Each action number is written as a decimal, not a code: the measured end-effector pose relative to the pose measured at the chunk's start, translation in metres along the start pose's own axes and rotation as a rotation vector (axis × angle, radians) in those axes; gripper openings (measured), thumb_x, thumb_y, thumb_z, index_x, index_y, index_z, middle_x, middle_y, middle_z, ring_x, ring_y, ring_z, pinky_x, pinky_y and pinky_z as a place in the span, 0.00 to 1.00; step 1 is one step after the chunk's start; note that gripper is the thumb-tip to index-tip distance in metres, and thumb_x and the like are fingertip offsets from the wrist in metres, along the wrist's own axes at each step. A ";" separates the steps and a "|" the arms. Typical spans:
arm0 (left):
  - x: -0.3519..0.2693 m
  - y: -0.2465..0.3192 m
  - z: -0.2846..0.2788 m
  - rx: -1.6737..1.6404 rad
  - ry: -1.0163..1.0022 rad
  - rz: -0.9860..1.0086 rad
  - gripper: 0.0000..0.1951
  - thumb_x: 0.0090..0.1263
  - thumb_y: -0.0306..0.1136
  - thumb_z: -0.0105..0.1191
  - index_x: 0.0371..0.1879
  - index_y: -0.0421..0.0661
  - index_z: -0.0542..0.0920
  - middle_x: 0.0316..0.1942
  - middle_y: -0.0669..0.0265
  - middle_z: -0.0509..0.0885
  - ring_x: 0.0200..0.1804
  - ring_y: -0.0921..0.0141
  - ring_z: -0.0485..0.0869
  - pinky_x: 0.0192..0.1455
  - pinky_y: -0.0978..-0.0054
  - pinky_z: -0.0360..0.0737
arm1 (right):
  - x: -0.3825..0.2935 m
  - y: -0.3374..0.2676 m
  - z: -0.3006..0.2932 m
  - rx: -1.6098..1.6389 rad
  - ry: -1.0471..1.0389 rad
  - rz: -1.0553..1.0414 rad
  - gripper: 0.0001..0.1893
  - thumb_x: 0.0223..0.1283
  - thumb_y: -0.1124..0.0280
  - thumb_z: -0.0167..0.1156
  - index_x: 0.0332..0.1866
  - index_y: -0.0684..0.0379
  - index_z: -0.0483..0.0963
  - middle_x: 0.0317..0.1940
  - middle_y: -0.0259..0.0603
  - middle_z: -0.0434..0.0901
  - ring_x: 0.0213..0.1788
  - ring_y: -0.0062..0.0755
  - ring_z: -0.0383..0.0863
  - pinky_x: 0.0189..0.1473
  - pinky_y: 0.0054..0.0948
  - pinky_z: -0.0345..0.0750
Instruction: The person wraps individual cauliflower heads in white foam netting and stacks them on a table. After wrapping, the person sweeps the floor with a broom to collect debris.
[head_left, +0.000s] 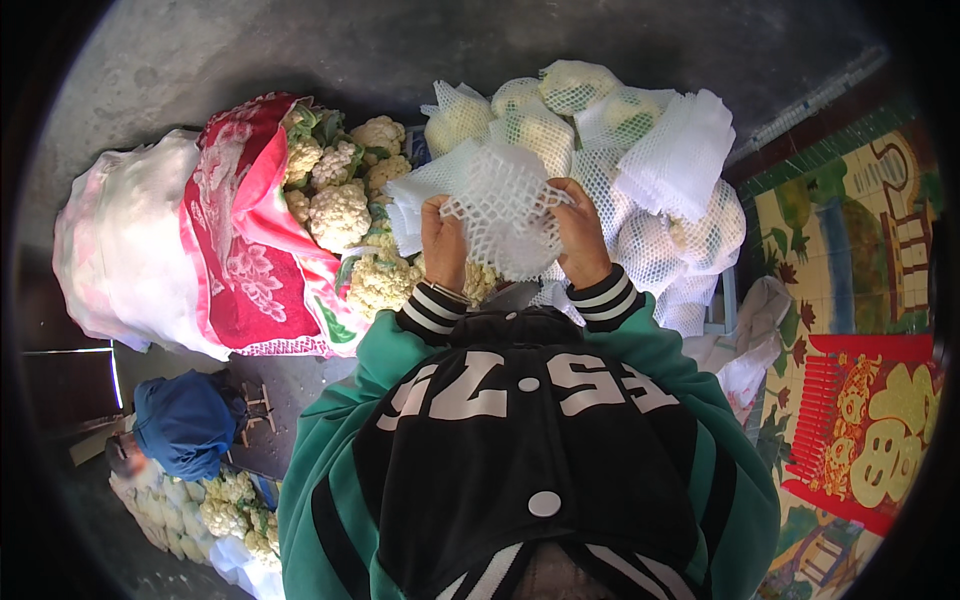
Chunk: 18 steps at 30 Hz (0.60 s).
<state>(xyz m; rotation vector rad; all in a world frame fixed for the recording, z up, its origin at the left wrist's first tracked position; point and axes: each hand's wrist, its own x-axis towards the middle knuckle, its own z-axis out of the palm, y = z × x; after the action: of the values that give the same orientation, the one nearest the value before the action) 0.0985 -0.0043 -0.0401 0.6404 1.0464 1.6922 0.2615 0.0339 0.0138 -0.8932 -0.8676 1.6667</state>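
Note:
Both hands hold a white foam mesh sleeve (510, 210) spread between them, its netting stretched. My left hand (444, 244) pinches its left edge between thumb and fingers. My right hand (581, 236) grips the right edge, with strands over the fingertips. Beneath and left of the sleeve lie bare cauliflower heads (339, 217) with some green leaves. Behind and to the right are several cauliflowers in foam mesh sleeves (577, 86). A stack of flat white foam sleeves (675, 154) rests on them. More flat sleeves (424, 187) lie just left of the held one.
A red and pink patterned cloth (255, 262) and a large white sack (127, 240) stand at the left. A person in blue (184, 424) bends near more cauliflowers (229, 502) at lower left. A tiled, painted wall (855, 247) with a red hanging decoration (862, 431) is at right.

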 end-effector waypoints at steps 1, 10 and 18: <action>-0.001 0.004 0.000 -0.013 0.005 -0.029 0.11 0.65 0.23 0.37 0.47 0.44 0.67 0.33 0.71 0.73 0.31 0.82 0.69 0.35 0.86 0.68 | 0.000 -0.001 0.001 0.093 -0.006 0.092 0.09 0.55 0.79 0.51 0.42 0.62 0.69 0.33 0.34 0.76 0.33 0.20 0.76 0.38 0.17 0.73; -0.004 0.026 0.009 0.096 -0.262 0.050 0.19 0.66 0.30 0.42 0.56 0.41 0.63 0.48 0.64 0.73 0.47 0.73 0.75 0.51 0.77 0.72 | 0.003 0.003 -0.001 -0.294 -0.171 0.017 0.15 0.55 0.75 0.57 0.49 0.66 0.73 0.36 0.33 0.79 0.36 0.17 0.77 0.42 0.17 0.73; 0.004 0.019 -0.002 0.253 -0.375 -0.009 0.18 0.59 0.23 0.45 0.49 0.36 0.74 0.42 0.65 0.78 0.46 0.73 0.76 0.51 0.78 0.72 | 0.004 -0.004 -0.008 -0.290 -0.124 -0.059 0.11 0.60 0.72 0.53 0.45 0.65 0.75 0.36 0.32 0.80 0.35 0.16 0.77 0.39 0.18 0.73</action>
<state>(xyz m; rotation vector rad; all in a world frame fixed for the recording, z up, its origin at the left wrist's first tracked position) 0.0868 -0.0032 -0.0245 1.0688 0.9934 1.3707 0.2695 0.0399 0.0133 -0.9551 -1.2317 1.5819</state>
